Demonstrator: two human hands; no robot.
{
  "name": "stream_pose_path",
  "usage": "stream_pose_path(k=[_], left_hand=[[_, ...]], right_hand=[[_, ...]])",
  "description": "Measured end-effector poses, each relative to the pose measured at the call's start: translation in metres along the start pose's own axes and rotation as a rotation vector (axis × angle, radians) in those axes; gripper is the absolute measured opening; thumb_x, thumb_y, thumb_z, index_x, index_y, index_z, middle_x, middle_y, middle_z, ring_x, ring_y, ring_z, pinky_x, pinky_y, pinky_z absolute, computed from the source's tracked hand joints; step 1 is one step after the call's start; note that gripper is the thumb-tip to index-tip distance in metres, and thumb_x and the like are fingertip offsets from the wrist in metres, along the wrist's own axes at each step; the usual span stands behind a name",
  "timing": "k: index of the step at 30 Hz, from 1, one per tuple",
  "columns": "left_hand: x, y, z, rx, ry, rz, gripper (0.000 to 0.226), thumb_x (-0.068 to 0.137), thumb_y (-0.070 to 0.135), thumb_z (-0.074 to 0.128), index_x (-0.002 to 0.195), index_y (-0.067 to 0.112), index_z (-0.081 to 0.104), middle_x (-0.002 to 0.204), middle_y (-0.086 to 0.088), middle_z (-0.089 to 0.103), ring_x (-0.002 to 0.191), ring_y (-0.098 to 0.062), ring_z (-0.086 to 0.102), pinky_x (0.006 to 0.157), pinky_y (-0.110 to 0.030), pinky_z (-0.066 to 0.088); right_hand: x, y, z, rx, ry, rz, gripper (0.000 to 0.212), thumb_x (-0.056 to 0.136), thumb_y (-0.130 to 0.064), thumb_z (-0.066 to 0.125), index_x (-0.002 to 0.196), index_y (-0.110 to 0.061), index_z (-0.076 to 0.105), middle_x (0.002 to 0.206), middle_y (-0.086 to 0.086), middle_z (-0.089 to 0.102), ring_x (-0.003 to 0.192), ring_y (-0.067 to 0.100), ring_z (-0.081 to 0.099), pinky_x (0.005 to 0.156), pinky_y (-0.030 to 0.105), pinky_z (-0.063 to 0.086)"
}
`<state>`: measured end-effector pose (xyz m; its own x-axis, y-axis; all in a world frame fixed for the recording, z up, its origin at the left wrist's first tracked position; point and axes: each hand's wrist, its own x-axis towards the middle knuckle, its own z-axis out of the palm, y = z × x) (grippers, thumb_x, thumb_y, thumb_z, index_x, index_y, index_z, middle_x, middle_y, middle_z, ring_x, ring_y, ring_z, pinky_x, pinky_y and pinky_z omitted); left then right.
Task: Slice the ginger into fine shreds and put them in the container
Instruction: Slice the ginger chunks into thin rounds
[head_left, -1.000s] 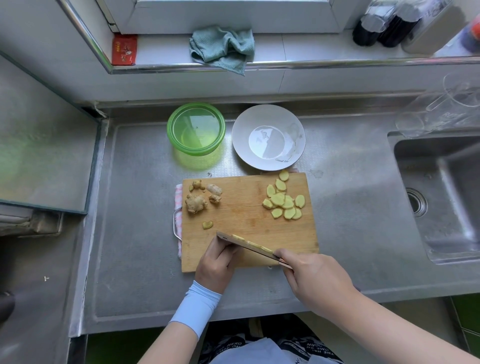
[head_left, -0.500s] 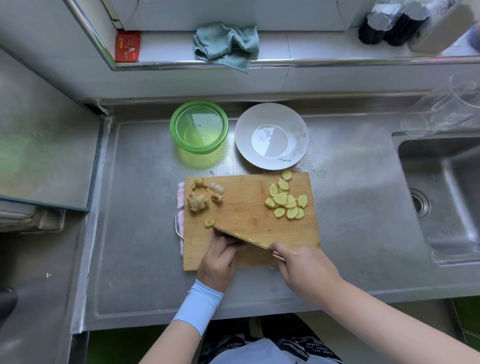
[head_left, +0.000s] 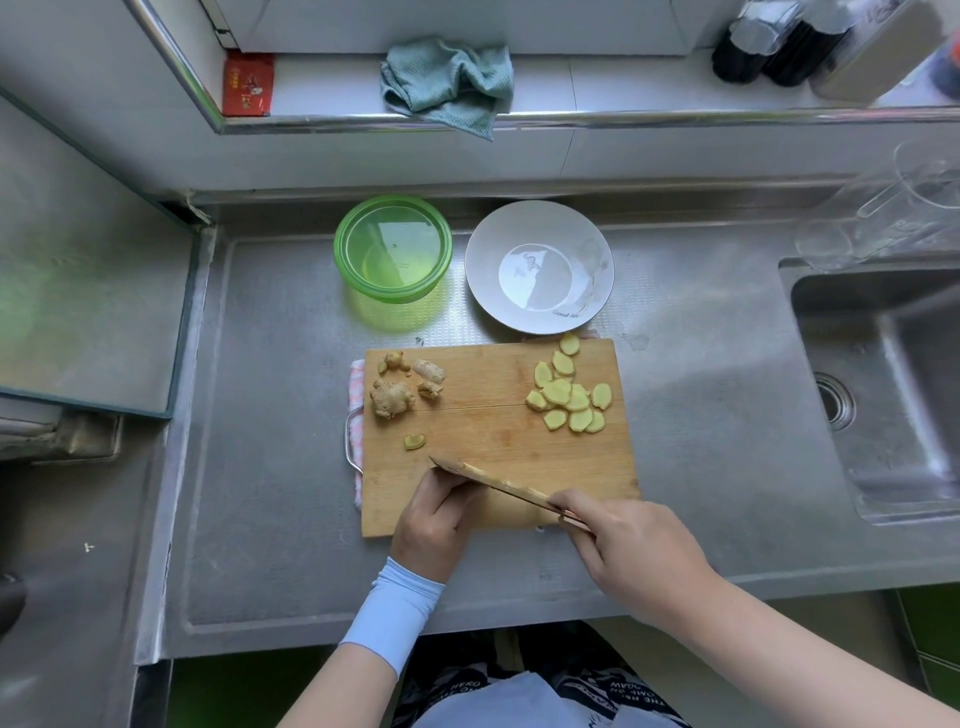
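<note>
A wooden cutting board (head_left: 483, 415) lies on the steel counter. Several pale ginger slices (head_left: 569, 392) are piled at its right. Knobbly ginger pieces with skin (head_left: 392, 397) sit at its left, and one small slice (head_left: 414, 441) lies below them. My right hand (head_left: 631, 545) grips the handle of a knife (head_left: 493, 480) whose blade slants across the board's near edge. My left hand (head_left: 436, 519) sits with curled fingers against the blade's left side; whatever lies under it is hidden. A green container (head_left: 393, 249) stands empty behind the board.
A white plate (head_left: 540, 267) sits right of the green container. A sink (head_left: 883, 384) opens at the right, with clear glassware (head_left: 893, 213) behind it. A teal cloth (head_left: 449, 80) lies on the ledge, dark bottles (head_left: 769, 44) at its right end.
The knife and both hands have shifted slightly forward on the board's near edge. The ginger slices and pieces have not moved.
</note>
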<state>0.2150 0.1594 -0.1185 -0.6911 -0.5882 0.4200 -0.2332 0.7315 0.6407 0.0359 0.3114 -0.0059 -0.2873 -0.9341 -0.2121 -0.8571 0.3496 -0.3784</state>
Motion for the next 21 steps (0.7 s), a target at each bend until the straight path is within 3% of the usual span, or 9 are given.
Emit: stream_pose_path(k=[5, 9, 21], left_hand=[[-0.0003, 0.0016, 0.0002, 0.020, 0.012, 0.000, 0.018, 0.073, -0.017, 0.071, 0.087, -0.006, 0.073, 0.093, -0.016, 0.068, 0.090, -0.026, 0.061, 0.086, -0.025, 0.051], [-0.0018, 0.0019, 0.0003, 0.041, 0.007, -0.018, 0.014, 0.077, -0.014, 0.072, 0.087, -0.005, 0.074, 0.090, -0.016, 0.067, 0.084, -0.027, 0.060, 0.076, -0.029, 0.053], [-0.0022, 0.0011, 0.0022, 0.040, 0.010, -0.033, 0.019, 0.073, -0.018, 0.075, 0.087, -0.004, 0.074, 0.091, -0.016, 0.068, 0.083, -0.029, 0.062, 0.074, -0.033, 0.054]], right_hand=[[-0.0097, -0.0024, -0.0012, -0.013, 0.011, 0.017, 0.021, 0.092, -0.036, 0.052, 0.111, -0.038, 0.059, 0.063, -0.014, 0.058, 0.051, 0.013, 0.053, 0.042, 0.029, 0.038], [-0.0120, -0.0011, -0.0039, -0.020, 0.025, 0.018, 0.023, 0.087, -0.028, 0.067, 0.108, -0.035, 0.061, 0.060, -0.014, 0.057, 0.048, 0.012, 0.051, 0.041, 0.027, 0.034], [-0.0118, -0.0022, -0.0064, -0.013, -0.030, 0.047, 0.020, 0.090, -0.028, 0.066, 0.108, -0.035, 0.060, 0.060, -0.013, 0.057, 0.047, 0.013, 0.052, 0.041, 0.027, 0.037]])
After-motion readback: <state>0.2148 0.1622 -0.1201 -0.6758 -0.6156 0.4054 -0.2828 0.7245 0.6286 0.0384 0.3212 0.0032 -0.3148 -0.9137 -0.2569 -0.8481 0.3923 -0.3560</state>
